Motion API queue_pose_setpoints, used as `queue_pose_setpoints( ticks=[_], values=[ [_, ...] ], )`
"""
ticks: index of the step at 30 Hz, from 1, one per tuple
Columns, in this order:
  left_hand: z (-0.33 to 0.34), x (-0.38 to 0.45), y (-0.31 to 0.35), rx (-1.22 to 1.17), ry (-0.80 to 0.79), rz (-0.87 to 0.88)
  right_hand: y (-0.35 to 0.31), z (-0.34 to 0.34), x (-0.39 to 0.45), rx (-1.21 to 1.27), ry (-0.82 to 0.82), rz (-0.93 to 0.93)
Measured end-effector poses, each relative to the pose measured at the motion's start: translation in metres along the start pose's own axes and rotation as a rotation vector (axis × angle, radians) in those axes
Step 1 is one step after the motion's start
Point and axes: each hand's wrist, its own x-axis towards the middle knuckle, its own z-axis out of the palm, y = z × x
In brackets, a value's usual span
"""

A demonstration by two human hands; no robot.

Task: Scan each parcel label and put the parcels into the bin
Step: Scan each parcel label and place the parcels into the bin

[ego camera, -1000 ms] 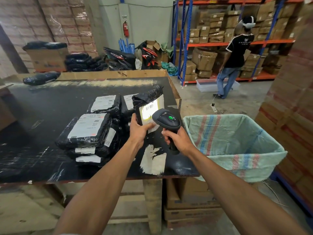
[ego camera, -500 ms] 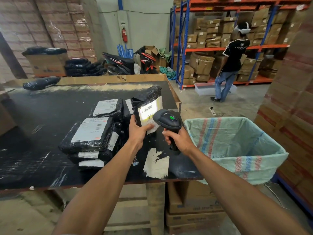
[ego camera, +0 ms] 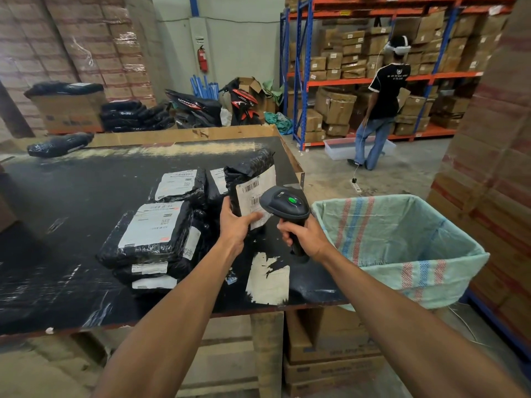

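My left hand (ego camera: pixel 237 224) grips the lower edge of a black parcel (ego camera: pixel 250 173), held upright with its white barcode label (ego camera: pixel 253 193) facing me. My right hand (ego camera: pixel 304 235) grips the handle of a dark handheld scanner (ego camera: pixel 286 203); its head sits right in front of the label and a green light shows on top. A pile of several black parcels with white labels (ego camera: pixel 152 234) lies on the black table (ego camera: pixel 71 196) to the left. The bin (ego camera: pixel 402 242), lined with a green striped sack, stands open to the right of the table.
Cardboard boxes (ego camera: pixel 330 354) sit under the table's right end. Stacked cartons (ego camera: pixel 494 196) rise at the far right. A person (ego camera: pixel 379 110) stands at the shelving behind, near a power strip (ego camera: pixel 356 186) on the floor. Another black parcel (ego camera: pixel 57 145) lies at the table's far left.
The parcel and scanner have stayed together in my hands; the bright glare on the label has faded. The person in the background has stepped slightly.
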Motion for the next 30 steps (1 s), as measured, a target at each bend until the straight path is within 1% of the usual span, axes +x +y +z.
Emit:
queue_pose_setpoints(
  ticks=[8,13,15,16,19,21,24,26,28,30],
  values=[
    [0.003,0.010,0.004,-0.024,-0.019,0.005,0.005,-0.005,0.002,0.014,0.022,0.011],
    [0.005,0.011,0.008,-0.020,-0.020,0.000,0.009,-0.007,0.006,-0.031,0.116,0.030],
    [0.006,0.012,0.010,-0.051,0.000,-0.015,0.013,-0.011,0.009,-0.028,0.187,0.106],
    [0.006,0.012,0.012,-0.075,0.013,-0.023,0.017,-0.012,0.011,-0.007,0.229,0.175],
    [0.006,0.014,0.019,-0.163,0.053,-0.054,0.026,-0.014,0.010,0.037,0.290,0.446],
    [0.006,0.016,0.022,-0.228,0.054,-0.084,0.034,-0.015,0.006,0.060,0.251,0.583],
    [0.008,0.015,0.028,-0.329,0.042,-0.134,0.040,-0.011,-0.001,0.163,0.117,0.683],
    [0.013,0.010,0.031,-0.367,-0.006,-0.158,0.043,-0.003,0.001,0.279,0.063,0.714],
    [0.023,0.007,0.032,-0.386,-0.065,-0.181,0.048,0.005,0.007,0.405,0.059,0.720],
    [0.034,0.003,0.033,-0.389,-0.106,-0.207,0.053,0.009,0.011,0.464,0.039,0.708]
  ],
)
